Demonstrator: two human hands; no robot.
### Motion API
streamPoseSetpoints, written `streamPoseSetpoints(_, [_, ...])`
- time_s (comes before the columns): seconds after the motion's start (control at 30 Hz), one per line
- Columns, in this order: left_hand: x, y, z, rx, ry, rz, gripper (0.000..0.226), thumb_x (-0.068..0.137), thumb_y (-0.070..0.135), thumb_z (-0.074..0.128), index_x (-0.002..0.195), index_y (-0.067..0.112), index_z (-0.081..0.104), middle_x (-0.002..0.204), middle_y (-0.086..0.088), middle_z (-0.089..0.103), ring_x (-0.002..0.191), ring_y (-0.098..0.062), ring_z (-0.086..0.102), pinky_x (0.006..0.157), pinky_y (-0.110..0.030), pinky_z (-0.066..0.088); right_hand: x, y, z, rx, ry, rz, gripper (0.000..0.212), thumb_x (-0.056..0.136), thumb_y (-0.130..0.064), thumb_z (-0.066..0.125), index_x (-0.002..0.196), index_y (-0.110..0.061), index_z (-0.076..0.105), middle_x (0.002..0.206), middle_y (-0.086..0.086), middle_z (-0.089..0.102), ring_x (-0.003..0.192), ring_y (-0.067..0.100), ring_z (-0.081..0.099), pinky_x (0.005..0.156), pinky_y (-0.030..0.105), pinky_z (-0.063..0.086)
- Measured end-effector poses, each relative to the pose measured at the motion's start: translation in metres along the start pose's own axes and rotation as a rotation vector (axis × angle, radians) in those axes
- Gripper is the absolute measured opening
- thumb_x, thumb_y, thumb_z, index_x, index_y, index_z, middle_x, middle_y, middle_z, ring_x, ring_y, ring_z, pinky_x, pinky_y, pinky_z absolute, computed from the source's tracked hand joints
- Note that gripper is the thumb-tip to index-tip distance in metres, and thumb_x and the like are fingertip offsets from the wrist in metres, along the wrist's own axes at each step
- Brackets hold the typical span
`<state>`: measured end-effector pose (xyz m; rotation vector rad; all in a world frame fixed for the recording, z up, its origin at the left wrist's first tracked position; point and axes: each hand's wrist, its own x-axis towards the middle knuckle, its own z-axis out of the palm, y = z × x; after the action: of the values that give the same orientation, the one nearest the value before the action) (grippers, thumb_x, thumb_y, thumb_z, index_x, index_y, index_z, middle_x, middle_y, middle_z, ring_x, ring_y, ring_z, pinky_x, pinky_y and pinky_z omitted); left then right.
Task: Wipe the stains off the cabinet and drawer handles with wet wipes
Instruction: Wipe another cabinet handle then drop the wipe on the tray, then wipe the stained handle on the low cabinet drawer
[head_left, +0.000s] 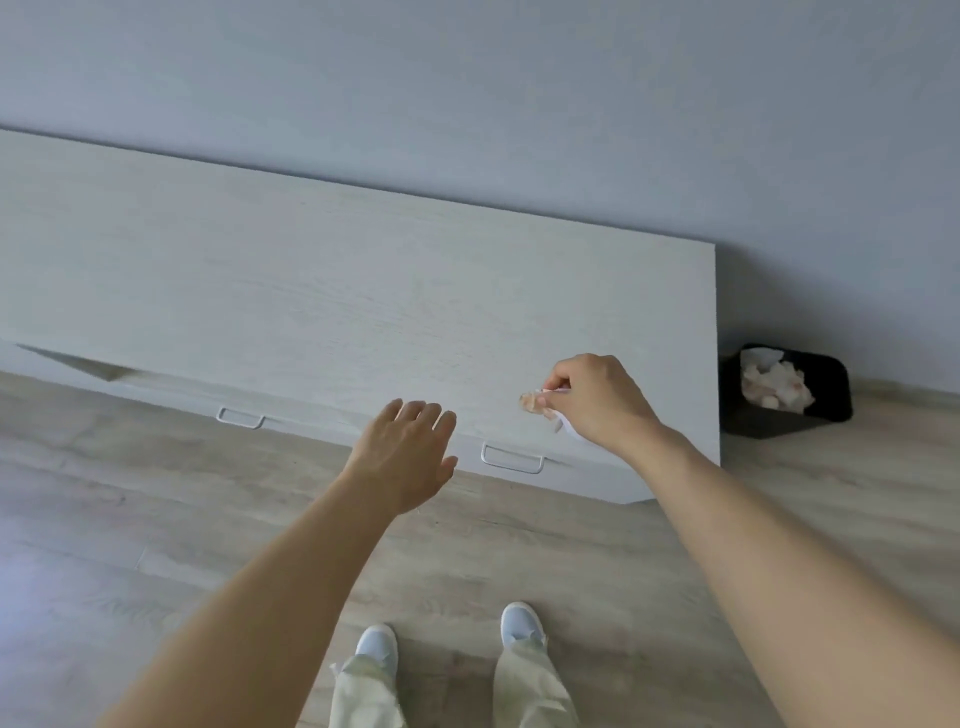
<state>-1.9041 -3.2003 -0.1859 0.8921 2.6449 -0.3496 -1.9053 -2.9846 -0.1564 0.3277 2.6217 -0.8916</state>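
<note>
A long pale wood-grain cabinet (311, 270) stands against the wall. Two white wire handles show on its front: one handle (240, 417) at the left and another handle (512, 458) lower right. My right hand (597, 400) pinches a crumpled wet wipe (540, 405), stained orange-brown, over the cabinet's front edge just above the right handle. My left hand (402, 457) hovers with straight fingers and holds nothing, to the left of that handle, near the cabinet's front edge.
A black waste bin (826, 410) with several used, stained wipes stands on the floor right of the cabinet. At the far left a drawer (78, 364) looks slightly pulled out. My shoes (519, 623) stand on wood-look flooring.
</note>
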Motion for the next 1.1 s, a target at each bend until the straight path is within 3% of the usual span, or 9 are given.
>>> streamPoseSetpoints(0.23, [0.033, -0.007, 0.093, 0.029, 0.032, 0.106, 0.067, 0.102, 0.044, 0.031, 0.152, 0.01, 0.002, 0.159, -0.009, 0.001, 0.146, -0.023, 0.005, 0.118, -0.039, 0.007, 0.007, 0.034, 0.086, 0.038, 0.102, 0.1, 0.013, 0.088, -0.024, 0.065, 0.085, -0.012, 0.069, 0.076, -0.005, 0.06, 0.08, 0.02, 0.063, 0.069, 0.031, 0.048])
streamPoseSetpoints(0.47, [0.076, 0.017, 0.223, 0.139, 0.286, 0.114, 0.079, 0.101, 0.047, 0.026, 0.144, 0.007, -0.028, 0.144, -0.012, -0.042, 0.139, -0.026, -0.03, 0.112, -0.043, -0.017, 0.028, 0.109, 0.176, -0.15, 0.313, 0.043, 0.01, 0.091, -0.022, 0.062, 0.092, -0.014, 0.068, 0.088, -0.003, 0.052, 0.088, 0.021, 0.058, 0.064, 0.024, 0.033])
streamPoseSetpoints(0.53, [0.092, 0.023, 0.258, 0.153, 0.448, 0.108, 0.086, 0.098, 0.048, 0.037, 0.144, 0.006, -0.022, 0.15, -0.015, -0.031, 0.14, -0.028, -0.025, 0.115, -0.046, -0.011, 0.034, 0.133, 0.198, -0.208, 0.41, 0.011, 0.01, 0.092, -0.021, 0.061, 0.092, -0.014, 0.068, 0.091, 0.0, 0.055, 0.085, 0.023, 0.058, 0.062, 0.026, 0.035])
streamPoseSetpoints(0.63, [0.118, 0.033, 0.294, 0.141, 0.731, 0.085, 0.094, 0.086, 0.049, 0.061, 0.151, 0.009, 0.006, 0.157, -0.019, -0.004, 0.145, -0.033, -0.003, 0.117, -0.052, 0.009, 0.046, 0.164, 0.223, -0.2, 0.602, -0.074, 0.009, 0.09, -0.018, 0.063, 0.09, -0.012, 0.07, 0.09, 0.003, 0.058, 0.082, 0.026, 0.059, 0.061, 0.03, 0.044])
streamPoseSetpoints(0.83, [0.185, 0.033, 0.333, 0.18, 1.128, 0.034, 0.103, 0.084, 0.063, 0.048, 0.152, 0.011, -0.009, 0.154, -0.017, -0.025, 0.144, -0.033, -0.017, 0.116, -0.052, -0.008, 0.071, 0.199, 0.258, -0.055, 0.821, -0.307, 0.006, 0.086, -0.01, 0.069, 0.082, -0.013, 0.073, 0.082, 0.004, 0.06, 0.07, 0.023, 0.062, 0.063, 0.037, 0.051])
streamPoseSetpoints(0.87, [0.193, 0.029, 0.336, 0.202, 1.182, 0.032, 0.103, 0.085, 0.066, 0.047, 0.152, 0.011, -0.01, 0.154, -0.016, -0.026, 0.144, -0.032, -0.018, 0.116, -0.052, -0.009, 0.074, 0.201, 0.261, -0.007, 0.846, -0.345, 0.008, 0.085, -0.009, 0.07, 0.081, -0.014, 0.074, 0.081, 0.005, 0.061, 0.069, 0.017, 0.063, 0.065, 0.033, 0.052])
streamPoseSetpoints(0.97, [0.211, 0.022, 0.341, 0.253, 1.333, 0.03, 0.098, 0.089, 0.068, 0.043, 0.152, 0.012, -0.006, 0.157, -0.018, -0.014, 0.145, -0.029, -0.016, 0.116, -0.051, -0.007, 0.077, 0.205, 0.265, 0.118, 0.891, -0.43, 0.02, 0.084, -0.008, 0.071, 0.082, -0.027, 0.073, 0.08, 0.005, 0.062, 0.068, 0.001, 0.059, 0.062, 0.005, 0.041])
streamPoseSetpoints(1.1, [0.222, 0.017, 0.341, 0.267, 1.443, 0.052, 0.09, 0.091, 0.067, 0.043, 0.153, 0.011, 0.006, 0.151, -0.021, 0.01, 0.146, -0.027, -0.012, 0.116, -0.051, -0.004, 0.073, 0.205, 0.272, 0.1, 0.876, -0.422, 0.018, 0.09, -0.012, 0.064, 0.093, -0.028, 0.073, 0.086, 0.002, 0.058, 0.075, 0.005, 0.053, 0.066, 0.0, 0.036])
